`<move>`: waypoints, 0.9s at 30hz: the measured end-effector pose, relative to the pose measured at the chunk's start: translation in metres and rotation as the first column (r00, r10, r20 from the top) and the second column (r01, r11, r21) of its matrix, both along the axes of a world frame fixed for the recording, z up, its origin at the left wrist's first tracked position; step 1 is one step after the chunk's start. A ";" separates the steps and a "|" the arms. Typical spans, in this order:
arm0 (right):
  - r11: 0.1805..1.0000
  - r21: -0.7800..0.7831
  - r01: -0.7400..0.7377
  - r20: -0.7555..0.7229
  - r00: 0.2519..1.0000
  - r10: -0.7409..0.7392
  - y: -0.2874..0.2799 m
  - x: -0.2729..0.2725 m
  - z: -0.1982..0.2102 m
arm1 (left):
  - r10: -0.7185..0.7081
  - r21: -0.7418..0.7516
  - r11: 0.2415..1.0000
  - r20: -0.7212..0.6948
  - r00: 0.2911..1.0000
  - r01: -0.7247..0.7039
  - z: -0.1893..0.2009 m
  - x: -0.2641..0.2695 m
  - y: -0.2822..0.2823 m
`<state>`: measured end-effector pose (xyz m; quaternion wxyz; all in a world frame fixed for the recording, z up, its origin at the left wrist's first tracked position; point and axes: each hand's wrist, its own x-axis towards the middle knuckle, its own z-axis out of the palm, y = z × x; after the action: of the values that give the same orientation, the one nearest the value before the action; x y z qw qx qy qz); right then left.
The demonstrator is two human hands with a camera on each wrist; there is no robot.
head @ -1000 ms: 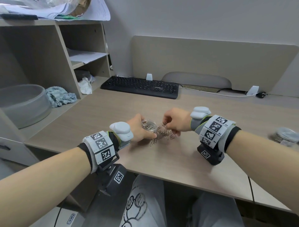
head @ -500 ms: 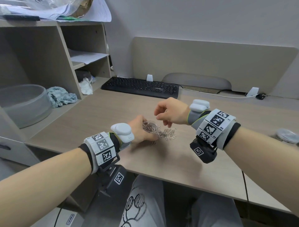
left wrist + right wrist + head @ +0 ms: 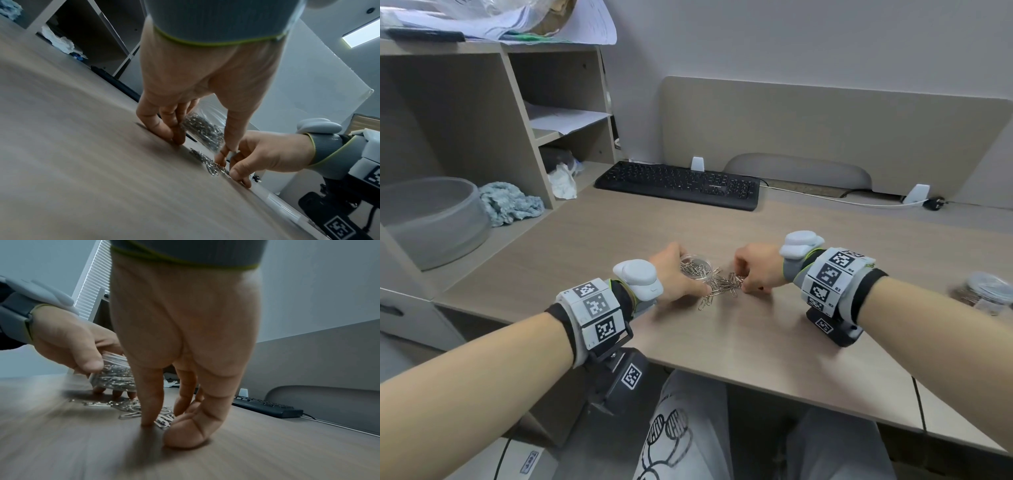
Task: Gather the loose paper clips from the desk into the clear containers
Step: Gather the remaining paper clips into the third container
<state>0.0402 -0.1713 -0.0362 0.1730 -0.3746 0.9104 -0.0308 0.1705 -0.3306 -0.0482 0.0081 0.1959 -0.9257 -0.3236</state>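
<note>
Clips (image 3: 724, 284) lie in a loose heap on the tabletop (image 3: 756, 342) at the centre of the head frame, between the two hands. Just left of the heap a clear tub (image 3: 697, 268), already part full of clips, is tipped with its mouth toward the pile; the left hand (image 3: 674, 274) holds it, thumb on the near wall and fingers curled round the far side, with the fingertips (image 3: 164, 131) down on the tabletop in the left wrist view. The right hand (image 3: 758, 269) sits at the right edge of the heap, fingers bent down into the clips; in the right wrist view the thumb (image 3: 150, 395) and the curled fingers touch the tabletop with clips between them, though whether that grip has closed on any clip cannot be told.

At the right edge of the head frame a second tub (image 3: 988, 289) with clips inside stands well apart from the pile. A black keyboard (image 3: 681, 185) lies at the back, upper centre, before a beige divider (image 3: 825, 130). In the upper left a shelf unit (image 3: 482, 120) carries papers, and a grey bowl (image 3: 431, 219) and a blue cloth (image 3: 512, 207) sit at the left.
</note>
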 end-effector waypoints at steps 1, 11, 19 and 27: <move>1.000 -0.001 -0.001 -0.015 1.000 0.001 -0.001 0.000 0.000 | -0.001 -0.006 1.000 0.003 1.000 0.001 0.000 0.000 0.000; 0.999 -0.007 0.047 0.052 0.998 -0.046 0.000 0.006 0.001 | -0.003 -0.016 1.000 0.018 1.000 0.003 0.000 -0.001 0.003; 0.990 -0.112 0.081 0.083 0.994 -0.072 0.002 0.014 0.022 | -0.002 -0.005 1.000 0.016 1.000 0.002 0.001 0.002 0.005; 0.910 -0.414 0.023 0.200 0.978 0.066 -0.029 0.036 0.049 | -0.055 0.065 0.996 -0.015 0.998 0.056 0.004 0.004 0.006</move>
<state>0.0764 -0.2003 0.0124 0.1848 -0.4074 0.8557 -0.2603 0.1742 -0.3248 -0.0445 -0.0012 0.1682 -0.9195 -0.3552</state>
